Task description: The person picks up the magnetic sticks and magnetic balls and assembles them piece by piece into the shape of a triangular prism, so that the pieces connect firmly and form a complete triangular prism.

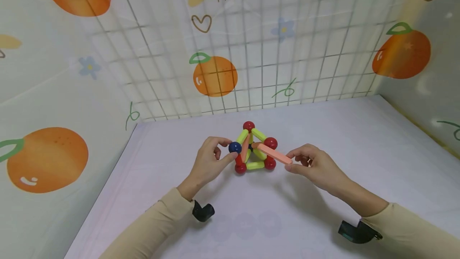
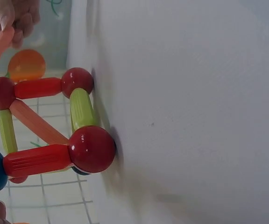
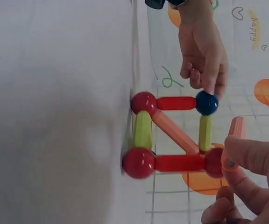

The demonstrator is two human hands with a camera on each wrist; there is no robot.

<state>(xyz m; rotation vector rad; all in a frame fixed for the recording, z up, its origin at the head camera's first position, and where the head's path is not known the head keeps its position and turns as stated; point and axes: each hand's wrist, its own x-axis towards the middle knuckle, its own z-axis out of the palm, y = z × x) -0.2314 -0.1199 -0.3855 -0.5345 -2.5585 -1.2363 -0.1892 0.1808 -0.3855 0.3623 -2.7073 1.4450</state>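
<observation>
A toy frame of coloured rods and balls stands on the table. It has glossy red balls (image 1: 249, 126), yellow-green rods (image 1: 255, 166), upright red rods (image 3: 180, 163) and slanting salmon rods (image 2: 38, 122). At its upper left corner sits a blue ball (image 1: 235, 147), which my left hand (image 1: 210, 157) pinches between thumb and fingers. My right hand (image 1: 318, 167) pinches one end of a loose salmon rod (image 1: 274, 154), tilted over the frame's right side. A grey tip shows at that rod's near end in the right wrist view. Whether its far end touches the frame, I cannot tell.
The white tabletop (image 1: 230, 211) spreads around the frame. Behind it hangs a pale curtain (image 1: 158, 51) printed with oranges, over a wire grid. Black wrist devices (image 1: 203, 212) sit on both forearms.
</observation>
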